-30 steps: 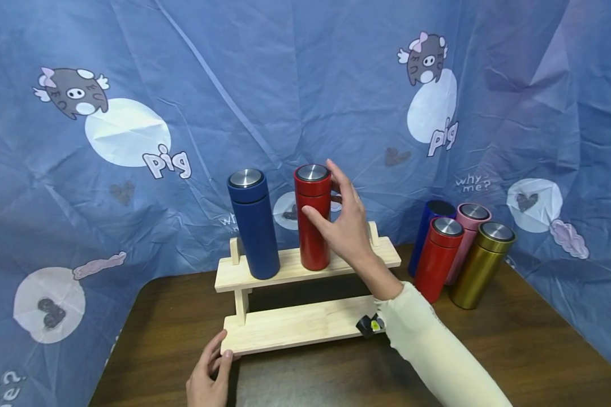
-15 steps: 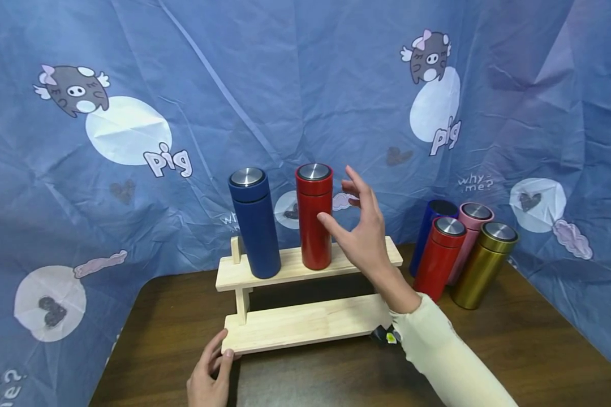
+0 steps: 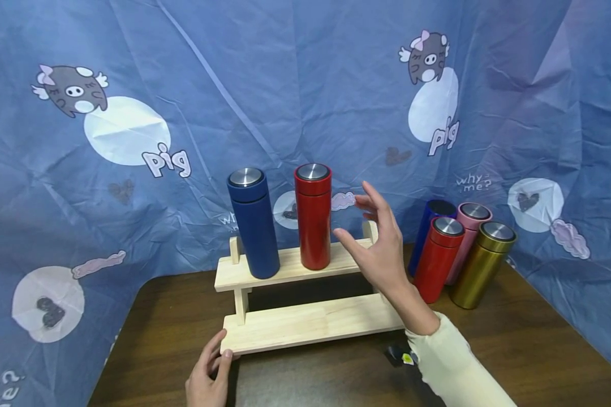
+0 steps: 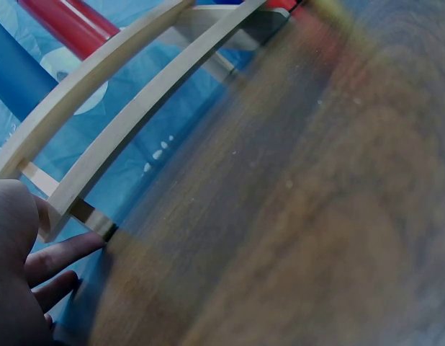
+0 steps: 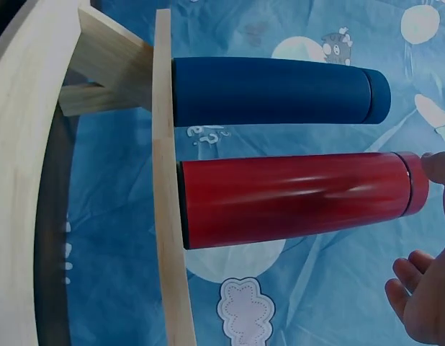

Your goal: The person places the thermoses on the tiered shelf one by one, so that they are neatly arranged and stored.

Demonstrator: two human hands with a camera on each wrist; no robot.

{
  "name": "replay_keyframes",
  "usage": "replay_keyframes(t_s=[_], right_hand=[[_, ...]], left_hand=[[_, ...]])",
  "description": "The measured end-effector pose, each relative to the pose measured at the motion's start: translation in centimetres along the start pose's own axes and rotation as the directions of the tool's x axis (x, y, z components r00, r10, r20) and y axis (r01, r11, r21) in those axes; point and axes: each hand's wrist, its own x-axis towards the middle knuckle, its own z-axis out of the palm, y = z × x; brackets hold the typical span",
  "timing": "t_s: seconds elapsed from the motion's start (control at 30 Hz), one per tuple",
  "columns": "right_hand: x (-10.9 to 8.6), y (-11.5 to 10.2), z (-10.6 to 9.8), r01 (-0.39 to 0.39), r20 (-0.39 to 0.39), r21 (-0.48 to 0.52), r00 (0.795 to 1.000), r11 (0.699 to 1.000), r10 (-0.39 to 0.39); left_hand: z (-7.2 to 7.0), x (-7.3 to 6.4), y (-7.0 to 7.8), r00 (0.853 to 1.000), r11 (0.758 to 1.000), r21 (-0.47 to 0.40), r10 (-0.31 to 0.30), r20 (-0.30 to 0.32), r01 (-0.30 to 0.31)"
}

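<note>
A two-tier wooden rack [image 3: 305, 326] stands on the table, with a dark blue thermos bottle [image 3: 257, 229] and a red thermos bottle [image 3: 314, 220] upright on its upper shelf. My left hand [image 3: 209, 370] holds the left front corner of the lower shelf, thumb in front and fingers at its end. To the right of the red bottle, my right hand [image 3: 382, 243] is spread, with a gap between thumb and fingers and nothing held. In the right wrist view both bottles [image 5: 302, 198] stand on the upper board, the hand [image 5: 431, 295] beside the red one's lid.
On the table [image 3: 305, 379] to the right stand a second red bottle [image 3: 440, 263], a gold bottle [image 3: 481, 268], a pink bottle [image 3: 470, 226] and a bright blue bottle [image 3: 433, 226], close together. A blue patterned cloth [image 3: 234, 85] hangs behind.
My right hand has come off the red bottle on the shelf and moved to the right and down. The bottle stays in place. My left hand remains at the rack's corner.
</note>
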Motion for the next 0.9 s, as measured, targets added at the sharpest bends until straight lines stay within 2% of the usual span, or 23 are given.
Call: replay_keyframes(t_s=[0.23,0.5,0.9], right_hand=[[-1.4,-0.2,-1.8,-0.013,-0.040,0.000,0.999,1.000,0.013],[-2.1,-0.9,-4.3,-0.032,-0.110,0.029,0.993,0.999,0.035],[-3.3,0.3,-7.7,-0.043,-0.145,-0.045,0.989,0.998,0.036]], left_hand=[[0.0,0.0,0.0,1.000,1.000,0.007,-0.015,0.018,0.015],[0.1,-0.1,0.1,1.000,0.999,0.034,0.008,-0.012,-0.008],[0.0,-0.1,0.0,1.000,1.000,0.025,0.014,-0.013,-0.013]])
